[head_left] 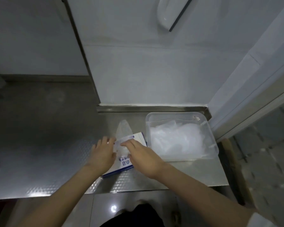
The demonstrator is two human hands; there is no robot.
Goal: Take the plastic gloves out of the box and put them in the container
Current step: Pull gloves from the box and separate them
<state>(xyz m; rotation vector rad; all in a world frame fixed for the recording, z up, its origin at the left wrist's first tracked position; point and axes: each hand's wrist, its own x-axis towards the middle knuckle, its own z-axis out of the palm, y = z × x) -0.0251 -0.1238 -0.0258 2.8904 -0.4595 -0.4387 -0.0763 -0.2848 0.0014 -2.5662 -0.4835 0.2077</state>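
A white and blue glove box lies flat on the steel counter, partly under both hands. My left hand rests on the box's left side, pressing it down. My right hand reaches across the box top, its fingertips at the opening where thin clear plastic gloves stick out beyond the box's far end. Whether the fingers pinch a glove is unclear. To the right stands a clear plastic container with a heap of crumpled clear gloves inside.
The steel counter stretches left, with a textured front strip and a sink edge at far left. A white wall panel rises behind the box and container. A glass door frame stands close on the right. The counter's front edge is near my body.
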